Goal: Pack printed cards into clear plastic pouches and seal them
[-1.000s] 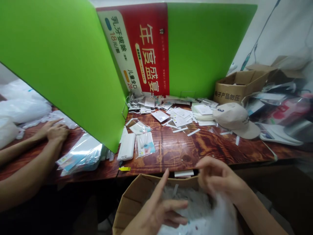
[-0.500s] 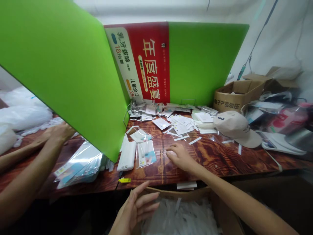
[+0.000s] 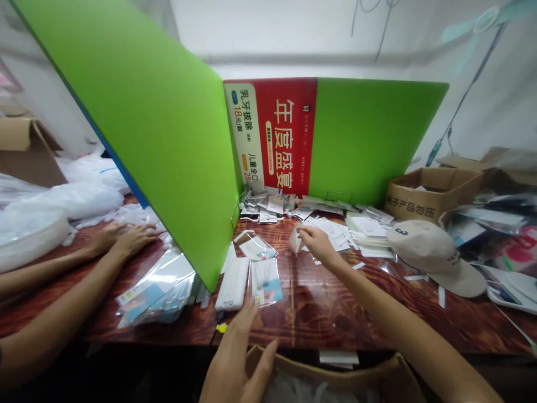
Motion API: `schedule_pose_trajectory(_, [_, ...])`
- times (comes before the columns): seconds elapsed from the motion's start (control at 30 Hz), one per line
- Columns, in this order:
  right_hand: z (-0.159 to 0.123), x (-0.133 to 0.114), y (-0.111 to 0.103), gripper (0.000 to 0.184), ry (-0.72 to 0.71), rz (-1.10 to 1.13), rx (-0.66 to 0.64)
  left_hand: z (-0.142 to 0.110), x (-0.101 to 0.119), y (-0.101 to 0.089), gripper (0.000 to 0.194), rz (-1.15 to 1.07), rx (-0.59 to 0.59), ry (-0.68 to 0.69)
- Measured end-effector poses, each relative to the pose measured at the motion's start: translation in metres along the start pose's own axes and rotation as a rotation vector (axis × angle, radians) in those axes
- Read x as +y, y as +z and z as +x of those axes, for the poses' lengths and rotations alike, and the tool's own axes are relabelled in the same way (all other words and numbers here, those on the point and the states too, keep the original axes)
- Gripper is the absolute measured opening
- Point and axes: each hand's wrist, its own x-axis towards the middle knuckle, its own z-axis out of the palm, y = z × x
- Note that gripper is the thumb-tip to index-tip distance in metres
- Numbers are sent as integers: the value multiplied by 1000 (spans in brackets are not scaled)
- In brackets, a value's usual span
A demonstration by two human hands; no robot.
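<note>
My left hand (image 3: 239, 352) is open above the table's front edge, fingers stretched forward and thumb apart. Its fingertips lie just short of a clear packet with a blue-and-white card (image 3: 267, 282), and I cannot tell whether they touch. A white power bank (image 3: 233, 284) sits to the left of that packet, with another clear packet (image 3: 257, 246) behind. Farther back, my right hand (image 3: 314, 243) is closed, pinching a small clear plastic bag (image 3: 295, 240), blurred by motion. White cards (image 3: 333, 230) are spread just beyond this hand.
Green panels (image 3: 373, 140) stand at the back and left. Another person's hands (image 3: 134, 238) rest beyond the left panel, near stacked clear packets (image 3: 157, 285). A cap (image 3: 434, 254), scale (image 3: 509, 288) and cardboard box (image 3: 434, 193) are right. Below is an open carton (image 3: 335, 378).
My right hand has moved back toward the white cards and now pinches a clear bag. My left hand has reached forward toward the packet. The view has tilted up and turned left.
</note>
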Motion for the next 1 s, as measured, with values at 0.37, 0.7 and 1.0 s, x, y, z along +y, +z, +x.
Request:
schedule_pose_trajectory(0.37, [-168,-67,-33,30,-25,314,-134,47,32,32,50,473,141,830])
schedule_pose_trajectory(0.7, [-199,-39,-29,43,-1040,-955,-197,35,54,18,42,627,71,902])
schedule_pose_trajectory(1.0, [-186,-39,-23,42,-1034,-1098,-323,24,57,19,49,832,78,859])
